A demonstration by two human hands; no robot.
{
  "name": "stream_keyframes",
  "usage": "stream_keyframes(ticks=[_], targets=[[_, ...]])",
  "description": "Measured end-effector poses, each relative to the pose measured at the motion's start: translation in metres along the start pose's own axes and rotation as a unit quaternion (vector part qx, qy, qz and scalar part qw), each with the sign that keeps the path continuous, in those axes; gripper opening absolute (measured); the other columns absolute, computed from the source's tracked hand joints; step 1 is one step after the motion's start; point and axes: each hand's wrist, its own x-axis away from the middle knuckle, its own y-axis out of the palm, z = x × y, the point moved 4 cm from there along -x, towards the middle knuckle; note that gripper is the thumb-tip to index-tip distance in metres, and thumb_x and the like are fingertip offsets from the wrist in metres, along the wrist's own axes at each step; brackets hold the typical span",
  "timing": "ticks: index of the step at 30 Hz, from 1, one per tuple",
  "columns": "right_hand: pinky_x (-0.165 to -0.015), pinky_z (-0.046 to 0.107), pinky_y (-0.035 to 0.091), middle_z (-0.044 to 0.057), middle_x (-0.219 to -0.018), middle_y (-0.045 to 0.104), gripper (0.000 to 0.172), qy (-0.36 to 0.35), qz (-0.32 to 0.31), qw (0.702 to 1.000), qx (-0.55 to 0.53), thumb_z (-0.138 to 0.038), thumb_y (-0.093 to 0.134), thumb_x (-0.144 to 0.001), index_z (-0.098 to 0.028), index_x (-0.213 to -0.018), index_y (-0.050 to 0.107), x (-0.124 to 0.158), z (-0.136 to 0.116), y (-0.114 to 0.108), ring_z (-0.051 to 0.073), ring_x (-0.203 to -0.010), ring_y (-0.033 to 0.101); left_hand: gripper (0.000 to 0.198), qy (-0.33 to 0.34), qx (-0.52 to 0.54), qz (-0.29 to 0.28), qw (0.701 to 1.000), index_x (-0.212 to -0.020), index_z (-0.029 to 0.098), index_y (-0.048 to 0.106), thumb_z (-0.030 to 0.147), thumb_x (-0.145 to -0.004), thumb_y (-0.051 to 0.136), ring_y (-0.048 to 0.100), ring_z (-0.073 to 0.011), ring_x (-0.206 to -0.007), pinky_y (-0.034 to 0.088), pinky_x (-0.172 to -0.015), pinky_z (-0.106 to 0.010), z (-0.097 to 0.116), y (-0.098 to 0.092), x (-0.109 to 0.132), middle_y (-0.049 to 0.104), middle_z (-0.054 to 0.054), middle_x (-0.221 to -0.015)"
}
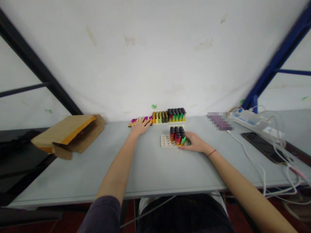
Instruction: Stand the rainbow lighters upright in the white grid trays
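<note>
My left hand [141, 127] reaches to the back of the grey table [150, 165] and lies over a row of colourful lighters lying flat [139, 120], fingers spread on them. My right hand [194, 142] rests against the right side of a white tray [166, 141], fingers curled near the several upright lighters [178, 135] standing in it. The left part of that tray shows vacant holes. Behind it, against the white wall, a longer row of upright lighters [170, 116] stands in another tray.
An open cardboard box [69, 134] lies at the table's left edge. On the right are a purple blurred object [220, 121], a white power strip [252, 121] with tangled cables, and a dark phone [263, 146]. Dark and blue frame bars flank the wall.
</note>
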Motion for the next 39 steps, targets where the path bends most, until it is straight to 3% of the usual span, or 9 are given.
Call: stream_keyframes(ticks=[4, 7, 10, 15, 18, 25, 30, 35, 39], targets=[[-0.108, 0.056, 0.052, 0.016, -0.137, 0.071, 0.070, -0.005, 0.001, 1.000, -0.005, -0.065, 0.076, -0.083, -0.021, -0.137, 0.065, 0.000, -0.001, 0.000, 0.039, -0.123, 0.068, 0.058, 0.011, 0.017, 0.002, 1.000, -0.160, 0.044, 0.043, 0.057, -0.104, 0.033, 0.029, -0.0397, -0.158, 0.015, -0.120, -0.080, -0.007, -0.003, 0.003, 0.040, -0.002, -0.170], [-0.109, 0.056, 0.052, 0.016, -0.138, 0.071, 0.071, -0.002, -0.001, 1.000, -0.004, -0.065, 0.076, -0.083, -0.020, -0.137, 0.065, 0.000, -0.001, -0.001, 0.039, -0.124, 0.067, 0.060, -0.028, 0.018, 0.051, 0.998, -0.163, 0.035, 0.040, 0.051, -0.106, 0.029, 0.026, -0.0381, -0.160, 0.017, -0.122, -0.077, -0.019, -0.012, 0.006, 0.036, -0.007, -0.171], [-0.108, 0.057, 0.052, 0.018, -0.136, 0.071, 0.071, -0.001, -0.006, 1.000, -0.002, -0.065, 0.076, -0.083, -0.019, -0.136, 0.066, 0.000, -0.002, 0.000, 0.039, -0.123, 0.067, 0.060, -0.098, 0.027, 0.063, 0.993, -0.162, 0.029, 0.043, 0.043, -0.106, 0.025, 0.028, -0.0377, -0.159, 0.022, -0.122, -0.076, -0.038, -0.015, 0.011, 0.035, -0.011, -0.172], [-0.108, 0.057, 0.052, 0.016, -0.135, 0.072, 0.070, 0.002, -0.001, 1.000, -0.001, -0.065, 0.076, -0.083, -0.020, -0.135, 0.066, 0.000, -0.002, 0.000, 0.039, -0.123, 0.068, 0.055, -0.099, 0.027, 0.033, 0.994, -0.153, 0.032, 0.054, 0.044, -0.105, 0.032, 0.033, -0.0363, -0.157, 0.028, -0.120, -0.075, -0.059, -0.011, 0.021, 0.041, -0.011, -0.168], [-0.108, 0.057, 0.052, 0.016, -0.135, 0.072, 0.069, 0.000, 0.001, 1.000, -0.001, -0.065, 0.076, -0.083, -0.020, -0.135, 0.067, 0.000, -0.001, 0.000, 0.039, -0.123, 0.068, 0.055, -0.098, 0.025, 0.049, 0.994, -0.156, 0.039, 0.049, 0.049, -0.104, 0.033, 0.028, -0.0374, -0.159, 0.025, -0.119, -0.078, -0.059, -0.011, 0.024, 0.038, -0.007, -0.171], [-0.108, 0.057, 0.052, 0.018, -0.135, 0.072, 0.070, 0.005, -0.005, 1.000, 0.002, -0.067, 0.075, -0.083, -0.019, -0.134, 0.067, 0.001, -0.001, 0.000, 0.040, -0.122, 0.068, 0.055, -0.055, 0.021, -0.001, 0.998, -0.157, 0.043, 0.046, 0.051, -0.105, 0.033, 0.031, -0.0351, -0.158, 0.019, -0.121, -0.077, -0.045, -0.009, 0.018, 0.041, -0.004, -0.169], [-0.108, 0.057, 0.052, 0.017, -0.135, 0.072, 0.069, 0.003, -0.002, 1.000, -0.003, -0.067, 0.075, -0.083, -0.020, -0.133, 0.067, 0.000, -0.002, -0.001, 0.040, -0.122, 0.068, 0.053, -0.061, 0.011, 0.012, 0.998, -0.153, 0.038, 0.054, 0.045, -0.104, 0.034, 0.033, -0.0373, -0.157, 0.024, -0.120, -0.077, -0.053, -0.010, 0.024, 0.044, -0.007, -0.167], [-0.107, 0.056, 0.053, 0.017, -0.132, 0.072, 0.068, 0.003, -0.007, 1.000, 0.000, -0.067, 0.075, -0.083, -0.019, -0.131, 0.067, 0.000, -0.002, -0.001, 0.040, -0.120, 0.068, 0.054, -0.057, 0.013, 0.042, 0.997, -0.156, 0.042, 0.050, 0.047, -0.104, 0.036, 0.034, -0.0398, -0.155, 0.024, -0.118, -0.080, -0.060, -0.009, 0.028, 0.044, -0.007, -0.167], [-0.106, 0.055, 0.053, 0.017, -0.132, 0.072, 0.068, -0.001, -0.008, 1.000, 0.002, -0.067, 0.074, -0.084, -0.019, -0.132, 0.067, 0.000, -0.003, -0.002, 0.039, -0.119, 0.069, 0.053, -0.045, 0.011, 0.008, 0.999, -0.152, 0.044, 0.054, 0.054, -0.103, 0.037, 0.032, -0.0412, -0.156, 0.019, -0.117, -0.083, -0.059, -0.007, 0.023, 0.041, -0.005, -0.169]])
